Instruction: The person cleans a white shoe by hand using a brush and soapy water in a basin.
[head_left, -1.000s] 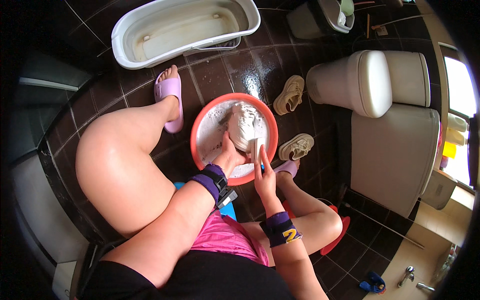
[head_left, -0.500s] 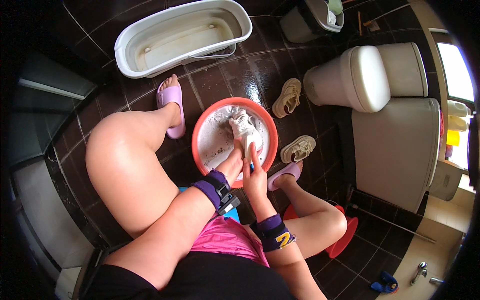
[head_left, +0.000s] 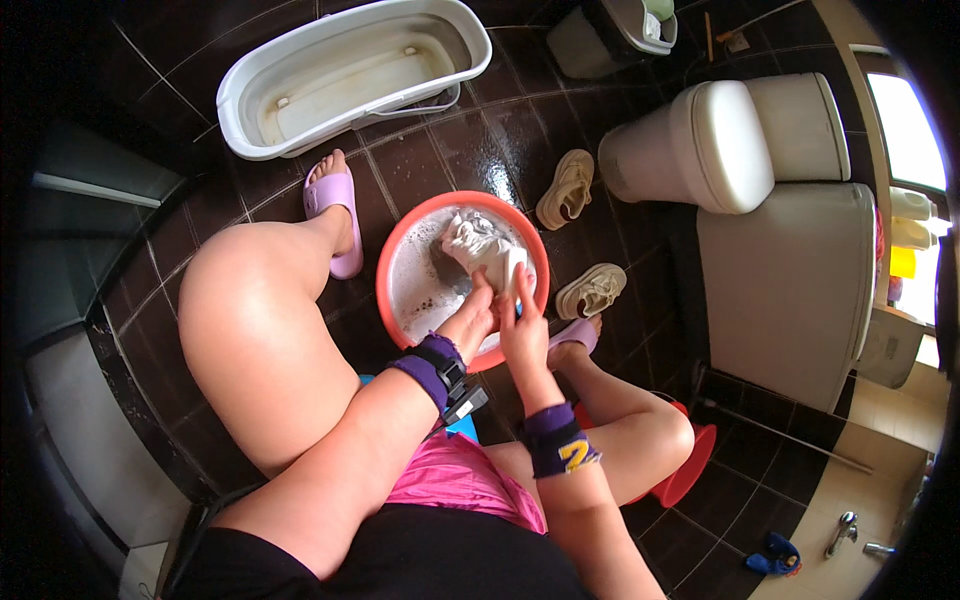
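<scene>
2 hands on a wet white cloth in a red basin

Both hands clamp the white cloth point(head_left: 483, 252): the left hand point(head_left: 473, 318) and right hand point(head_left: 522, 322) sit side by side, fingers curled over its near end, pressing it into the soapy water of the red basin point(head_left: 398, 262). The step looks like scrubbing — the next stroke probably calls for a firm push toward 12 o'clock without tipping the rim. The cloth bunches just beyond the fingertips, at 12 o'clock from the grip — a white tub point(head_left: 250, 100) lies farther at 11 o'clock, 2 beige shoes point(head_left: 566, 187) at 2 o'clock.
</scene>
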